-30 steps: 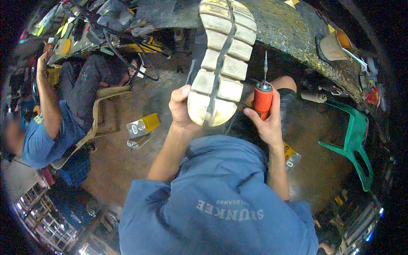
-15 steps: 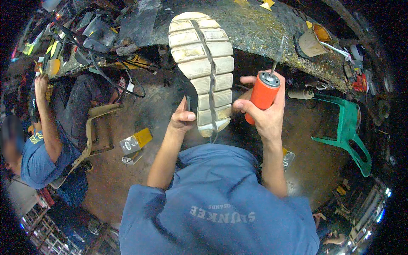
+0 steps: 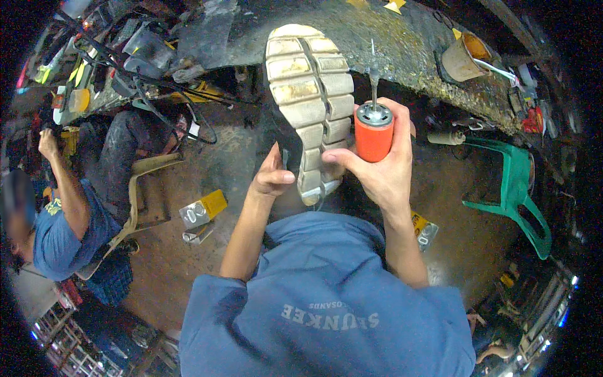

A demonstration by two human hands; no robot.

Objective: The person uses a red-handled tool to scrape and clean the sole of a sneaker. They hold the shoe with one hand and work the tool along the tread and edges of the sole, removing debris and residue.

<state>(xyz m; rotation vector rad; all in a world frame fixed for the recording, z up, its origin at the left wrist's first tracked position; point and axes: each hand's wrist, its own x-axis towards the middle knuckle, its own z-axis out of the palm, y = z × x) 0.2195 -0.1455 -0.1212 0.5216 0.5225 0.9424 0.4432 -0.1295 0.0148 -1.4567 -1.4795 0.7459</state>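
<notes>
An upright shoe with its worn cream, segmented sole (image 3: 309, 81) facing me fills the centre. My right hand (image 3: 384, 168) grips an orange cylindrical tool (image 3: 372, 139) with a metal top and a thin tapered bit pointing up. Its thumb reaches across to the sole's lower half. My left hand (image 3: 272, 176) is left of the lower sole, fingers curled by a dark narrow piece (image 3: 286, 158); I cannot make out what it holds or whether it supports the shoe.
A grimy workbench (image 3: 408, 63) spans the top, with a container (image 3: 465, 58) and piled tools. A green plastic chair (image 3: 512, 182) stands right. A co-worker (image 3: 75, 226) sits at left on a beige chair (image 3: 141, 169). Packets (image 3: 202, 207) lie on the floor (image 3: 163, 270).
The shoe has moved down and its top leftward; my left hand has shifted off the heel. My right hand and tool have moved left. The co-worker's hand has dropped from the bench items.
</notes>
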